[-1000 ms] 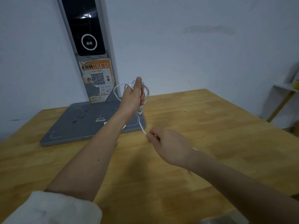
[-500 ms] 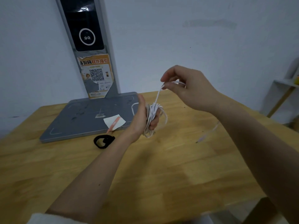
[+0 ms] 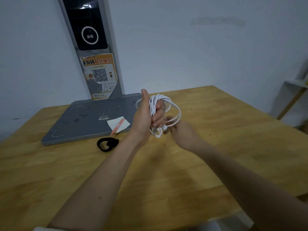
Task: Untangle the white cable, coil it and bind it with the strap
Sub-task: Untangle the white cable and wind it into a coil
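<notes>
Two bare forearms reach out over the light wooden worktop [image 3: 216, 147]. Right hand [image 3: 179, 130] sits low beside the bundle, blurred; its fingers seem curled at the metal plug end [image 3: 166, 130] of the thin white cable [image 3: 164, 112], but the grip can't be told for sure. Left hand [image 3: 146, 117] is upright, thumb pointing up, fingers curled tight round the cable coil, loops running top to bottom through the fist and bulging out to the right. Coil looks nearly wound, only the plug end loose. Small black looped strap [image 3: 107, 144] lies flat on the worktop, below and left of the left wrist, well apart from the coil. Judgement: the right hand must cross under the left arm to fetch it, or the left lowers the coil. Further back: flat grey base plate [image 3: 80, 120], white slip [image 3: 118, 123], orange pen [image 3: 117, 127], grey post with dark screen [image 3: 88, 30].
</notes>
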